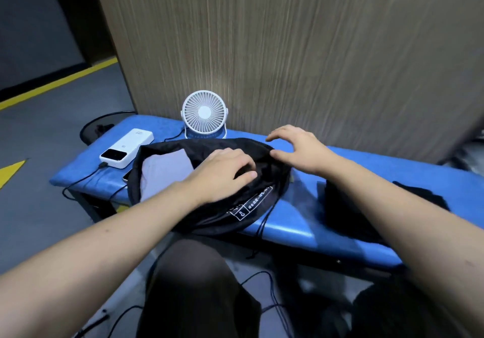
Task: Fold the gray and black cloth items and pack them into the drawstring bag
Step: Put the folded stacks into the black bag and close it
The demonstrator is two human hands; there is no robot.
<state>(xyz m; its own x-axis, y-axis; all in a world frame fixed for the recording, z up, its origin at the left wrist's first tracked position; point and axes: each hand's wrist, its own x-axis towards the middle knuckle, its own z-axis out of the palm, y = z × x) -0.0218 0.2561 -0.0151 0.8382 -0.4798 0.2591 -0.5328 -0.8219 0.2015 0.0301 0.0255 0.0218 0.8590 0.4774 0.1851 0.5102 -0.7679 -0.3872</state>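
Observation:
The black drawstring bag lies open on the blue bench, with white print on its near side and cords hanging over the front edge. A folded gray cloth shows inside its mouth at the left. My left hand grips black fabric at the bag's mouth with curled fingers. My right hand hovers at the bag's far right rim, fingers spread and bent, its thumb touching the rim. A black cloth lies on the bench to the right, partly hidden by my right forearm.
A small white desk fan stands at the bench's back edge against a wood-grain panel. A white power bank with a cable lies at the left end, a phone edge beside the bag. Cables trail on the floor below.

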